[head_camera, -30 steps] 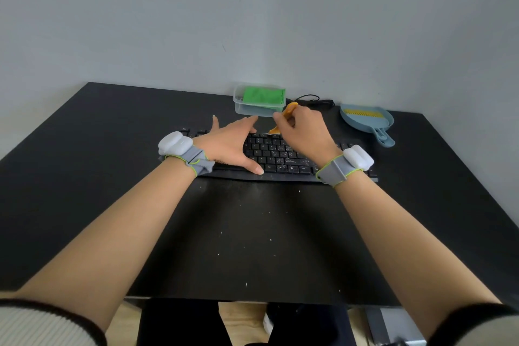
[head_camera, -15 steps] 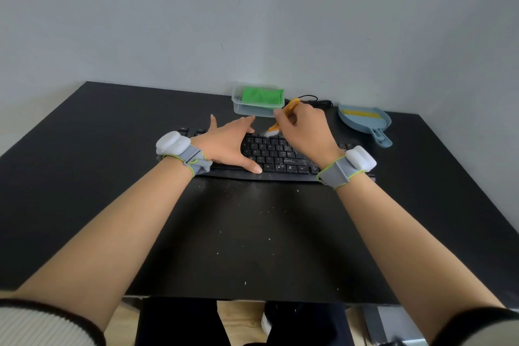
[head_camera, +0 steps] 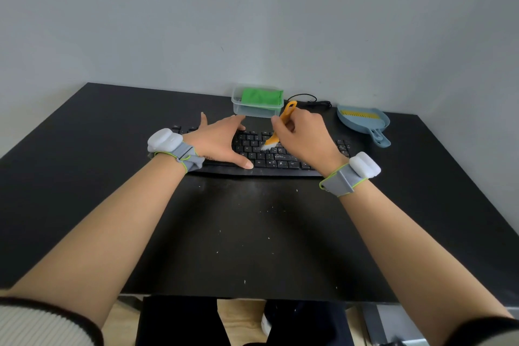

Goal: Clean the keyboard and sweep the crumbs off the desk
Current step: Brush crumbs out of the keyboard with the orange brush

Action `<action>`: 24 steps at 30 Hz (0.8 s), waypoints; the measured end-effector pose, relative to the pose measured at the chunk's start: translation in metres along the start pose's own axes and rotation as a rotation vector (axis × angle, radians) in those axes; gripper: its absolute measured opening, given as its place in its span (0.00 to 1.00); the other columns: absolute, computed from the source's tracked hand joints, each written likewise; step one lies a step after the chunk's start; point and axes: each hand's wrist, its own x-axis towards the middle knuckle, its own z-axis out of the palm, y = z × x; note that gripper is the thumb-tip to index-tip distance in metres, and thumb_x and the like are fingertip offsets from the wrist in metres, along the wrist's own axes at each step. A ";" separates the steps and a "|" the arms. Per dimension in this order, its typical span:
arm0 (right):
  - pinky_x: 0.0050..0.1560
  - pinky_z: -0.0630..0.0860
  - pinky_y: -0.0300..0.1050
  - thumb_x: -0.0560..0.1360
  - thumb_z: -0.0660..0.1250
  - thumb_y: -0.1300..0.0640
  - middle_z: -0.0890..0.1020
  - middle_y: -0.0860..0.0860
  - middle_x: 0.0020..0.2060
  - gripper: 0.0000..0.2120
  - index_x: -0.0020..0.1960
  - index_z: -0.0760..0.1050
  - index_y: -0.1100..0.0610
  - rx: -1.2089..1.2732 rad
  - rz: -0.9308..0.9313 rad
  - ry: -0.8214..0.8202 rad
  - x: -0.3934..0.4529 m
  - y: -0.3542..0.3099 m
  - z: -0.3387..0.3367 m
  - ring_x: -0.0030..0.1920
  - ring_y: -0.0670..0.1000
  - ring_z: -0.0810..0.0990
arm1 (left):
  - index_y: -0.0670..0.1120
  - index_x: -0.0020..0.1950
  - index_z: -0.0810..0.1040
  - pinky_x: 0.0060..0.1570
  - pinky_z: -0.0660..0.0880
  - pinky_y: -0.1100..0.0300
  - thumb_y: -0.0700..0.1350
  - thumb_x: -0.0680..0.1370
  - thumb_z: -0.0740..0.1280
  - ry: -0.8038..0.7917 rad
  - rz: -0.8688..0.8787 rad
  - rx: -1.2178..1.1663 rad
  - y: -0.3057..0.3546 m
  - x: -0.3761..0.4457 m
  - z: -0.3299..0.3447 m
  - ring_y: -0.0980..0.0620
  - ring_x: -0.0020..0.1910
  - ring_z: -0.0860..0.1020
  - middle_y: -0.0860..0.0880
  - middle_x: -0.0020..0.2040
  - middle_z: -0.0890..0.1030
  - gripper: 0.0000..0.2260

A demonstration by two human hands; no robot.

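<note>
A black keyboard [head_camera: 280,161] lies across the middle of the black desk [head_camera: 84,143], its keys flecked with pale crumbs. My left hand [head_camera: 222,143] rests flat on the keyboard's left half, fingers straight and spread. My right hand [head_camera: 304,136] grips a small orange-handled brush [head_camera: 283,123] whose white bristles touch the keys at the keyboard's centre. Pale crumbs [head_camera: 269,238] are scattered over the desk in front of the keyboard.
A clear plastic box holding a green cloth [head_camera: 257,101] stands behind the keyboard by the wall. A blue dustpan with a yellow comb edge [head_camera: 363,122] lies at the back right. A black cable [head_camera: 307,100] loops near the wall.
The brush bristles have moved down from the keyboard's top row toward its middle rows, and my right hand has shifted slightly nearer. My left hand has stayed in place.
</note>
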 end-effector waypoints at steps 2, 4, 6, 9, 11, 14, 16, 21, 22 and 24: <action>0.34 0.67 0.46 0.79 0.62 0.51 0.74 0.52 0.27 0.17 0.35 0.70 0.60 -0.006 0.024 -0.031 -0.001 -0.001 -0.002 0.29 0.51 0.70 | 0.48 0.80 0.50 0.69 0.34 0.28 0.68 0.64 0.75 -0.007 -0.012 -0.008 -0.002 0.000 -0.001 0.50 0.75 0.65 0.54 0.74 0.68 0.55; 0.31 0.66 0.42 0.79 0.62 0.52 0.74 0.52 0.27 0.17 0.35 0.69 0.60 0.007 0.027 -0.015 0.000 -0.002 -0.004 0.28 0.49 0.69 | 0.48 0.80 0.50 0.69 0.34 0.28 0.68 0.64 0.75 -0.016 -0.016 -0.011 -0.004 0.000 -0.001 0.50 0.75 0.65 0.54 0.74 0.68 0.55; 0.31 0.67 0.40 0.80 0.62 0.50 0.77 0.53 0.27 0.18 0.37 0.73 0.62 0.016 0.002 0.007 -0.001 -0.003 -0.004 0.27 0.48 0.71 | 0.48 0.80 0.49 0.69 0.34 0.28 0.68 0.65 0.75 -0.019 -0.016 -0.006 -0.004 0.000 -0.001 0.50 0.75 0.65 0.54 0.74 0.68 0.55; 0.32 0.67 0.44 0.79 0.62 0.51 0.78 0.55 0.29 0.17 0.37 0.72 0.62 -0.005 0.004 -0.038 -0.002 -0.002 -0.004 0.29 0.49 0.71 | 0.48 0.80 0.49 0.69 0.35 0.28 0.67 0.65 0.75 -0.016 -0.015 -0.005 -0.004 0.001 -0.002 0.50 0.75 0.65 0.54 0.74 0.68 0.55; 0.32 0.69 0.45 0.79 0.61 0.52 0.81 0.57 0.31 0.18 0.39 0.75 0.65 0.030 0.025 -0.026 0.001 0.000 -0.007 0.29 0.51 0.72 | 0.48 0.80 0.49 0.69 0.35 0.28 0.66 0.65 0.75 -0.015 -0.014 -0.011 -0.004 0.001 -0.003 0.49 0.75 0.65 0.54 0.74 0.68 0.55; 0.38 0.74 0.49 0.79 0.61 0.50 0.82 0.56 0.32 0.19 0.42 0.80 0.64 0.071 0.037 0.077 0.009 0.007 -0.010 0.32 0.55 0.78 | 0.47 0.80 0.49 0.70 0.36 0.28 0.64 0.66 0.76 -0.020 -0.022 -0.003 -0.003 0.002 -0.004 0.48 0.76 0.62 0.52 0.75 0.67 0.53; 0.38 0.73 0.47 0.80 0.62 0.48 0.81 0.51 0.29 0.20 0.41 0.80 0.63 0.062 0.056 0.124 0.015 0.013 -0.008 0.31 0.51 0.76 | 0.47 0.80 0.49 0.70 0.36 0.28 0.63 0.67 0.76 -0.025 -0.012 -0.001 0.000 0.003 -0.003 0.49 0.78 0.57 0.51 0.76 0.66 0.53; 0.38 0.68 0.43 0.81 0.62 0.48 0.75 0.45 0.27 0.19 0.40 0.79 0.61 0.049 0.068 0.115 0.027 0.015 0.009 0.29 0.46 0.72 | 0.48 0.80 0.48 0.69 0.35 0.27 0.65 0.66 0.76 -0.013 0.024 0.004 0.012 0.006 0.002 0.50 0.78 0.57 0.51 0.77 0.63 0.54; 0.38 0.67 0.42 0.81 0.62 0.48 0.75 0.45 0.27 0.18 0.41 0.79 0.61 0.050 0.068 0.109 0.028 0.014 0.012 0.30 0.47 0.73 | 0.48 0.80 0.48 0.69 0.35 0.27 0.65 0.65 0.76 -0.010 0.031 0.011 0.014 0.006 0.003 0.51 0.77 0.58 0.51 0.76 0.63 0.54; 0.37 0.64 0.40 0.81 0.63 0.49 0.74 0.44 0.28 0.17 0.41 0.77 0.60 0.056 0.066 0.099 0.030 0.011 0.017 0.33 0.49 0.74 | 0.47 0.80 0.48 0.68 0.35 0.26 0.65 0.65 0.76 -0.008 0.032 0.018 0.014 0.006 0.004 0.52 0.77 0.58 0.51 0.76 0.64 0.55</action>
